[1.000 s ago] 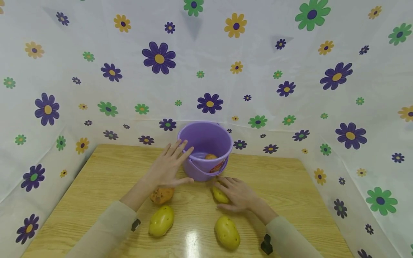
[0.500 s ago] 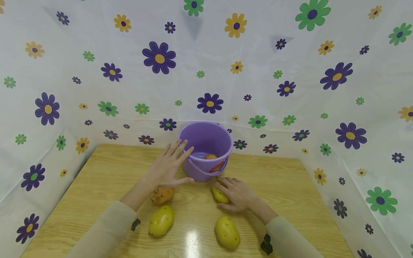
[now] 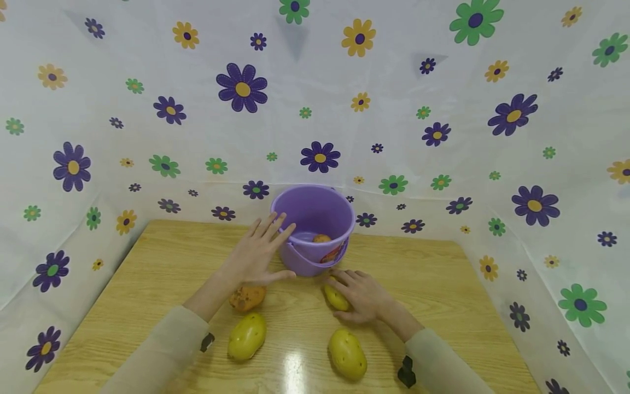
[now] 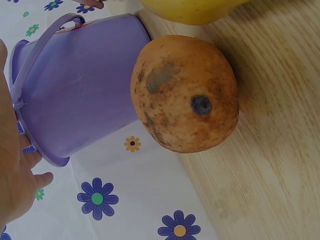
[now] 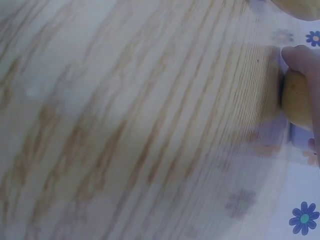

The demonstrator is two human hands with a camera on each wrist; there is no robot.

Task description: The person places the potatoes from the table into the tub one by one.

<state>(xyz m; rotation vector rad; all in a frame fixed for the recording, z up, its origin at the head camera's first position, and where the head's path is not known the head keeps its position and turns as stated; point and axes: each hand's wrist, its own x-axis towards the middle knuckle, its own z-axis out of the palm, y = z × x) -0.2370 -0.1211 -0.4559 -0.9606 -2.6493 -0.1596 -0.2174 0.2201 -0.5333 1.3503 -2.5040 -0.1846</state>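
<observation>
A purple bucket (image 3: pixel 301 264) stands upright at the back middle of the table, with a brownish-orange lump (image 3: pixel 322 238) showing inside it. My left hand (image 3: pixel 253 253) is spread, its fingertips right at the bucket's left rim. Below that hand lies a brown-orange potato (image 4: pixel 185 95) with dark blotches, partly covered by the hand in the head view. In front of the bucket, my right hand (image 3: pixel 364 296) grips a yellow potato (image 3: pixel 336 296), fingers over its far side and thumb on the near side. The right wrist view shows only part of this potato (image 5: pixel 297 100), with the thumb against it.
Two more yellow potatoes lie nearer on the wooden table (image 3: pixel 418 268): one at the left (image 3: pixel 247 336) and one at the right (image 3: pixel 347 354). The bucket's handle (image 3: pixel 315 264) hangs down at its front. A flower-printed white sheet (image 3: pixel 197 131) encloses the back and sides.
</observation>
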